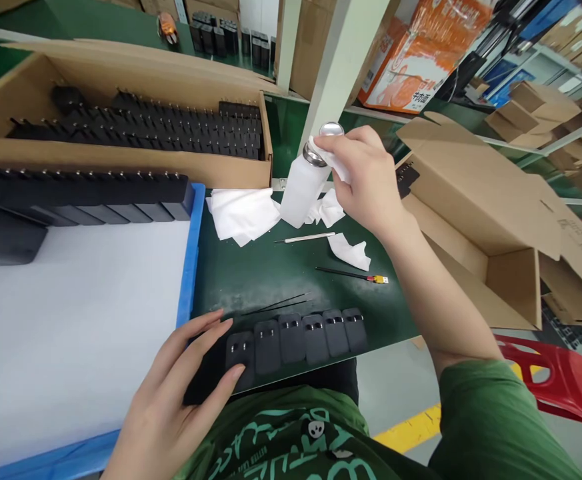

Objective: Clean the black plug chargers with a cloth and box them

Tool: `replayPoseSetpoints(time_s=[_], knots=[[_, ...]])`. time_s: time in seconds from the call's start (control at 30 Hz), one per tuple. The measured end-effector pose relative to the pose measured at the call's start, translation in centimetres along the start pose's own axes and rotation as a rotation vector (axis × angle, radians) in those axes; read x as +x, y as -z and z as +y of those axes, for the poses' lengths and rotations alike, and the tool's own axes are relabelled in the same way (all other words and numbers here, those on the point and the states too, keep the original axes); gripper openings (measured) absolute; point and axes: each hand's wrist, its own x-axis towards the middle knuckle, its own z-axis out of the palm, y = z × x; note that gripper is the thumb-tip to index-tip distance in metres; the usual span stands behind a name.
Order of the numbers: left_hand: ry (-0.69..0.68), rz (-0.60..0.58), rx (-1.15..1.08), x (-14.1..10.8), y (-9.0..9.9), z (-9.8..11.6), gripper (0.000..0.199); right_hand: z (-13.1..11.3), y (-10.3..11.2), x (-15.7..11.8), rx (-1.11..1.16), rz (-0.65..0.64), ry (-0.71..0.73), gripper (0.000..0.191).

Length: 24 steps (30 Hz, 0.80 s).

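Note:
My right hand [365, 175] pinches a folded white wipe [338, 165] against the metal top of a white pump bottle [305, 190]. The bottle stands tilted in view beside crumpled white wipes [245, 212]. At the front edge of the table lies a row of several black power adapters [291, 339], metal prongs facing up. My left hand [175, 393] rests at the row's left end, fingers and thumb spread, the thumb tip touching the leftmost adapter. What lies in the dark space under its palm is partly hidden.
A blue-edged tray [191, 267] on the left holds more black adapters. Behind it is a cardboard box [265, 143] full of them. A white-handled pick [308, 237], a short USB cable [353, 274] and thin black tweezers [281, 305] lie mid-table. An open carton [513, 280] stands right, near a red stool [565, 380].

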Motion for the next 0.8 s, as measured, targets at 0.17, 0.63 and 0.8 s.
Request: replayPoseSetpoints(time_s=[0.17, 0.63, 0.8], knots=[[0.01, 0.0, 0.001, 0.2, 0.0, 0.3, 0.032, -0.1, 0.1, 0.1, 0.103, -0.02, -0.056, 0.041], [-0.045, -0.011, 0.055, 0.4, 0.4, -0.4, 0.036, -1.2, 0.8, 0.4, -0.094, -0.107, -0.077, 0.043], [-0.023, -0.103, 0.088, 0.6, 0.7, -0.1, 0.039, -1.1, 0.4, 0.6, -0.186, -0.081, -0.031, 0.045]])
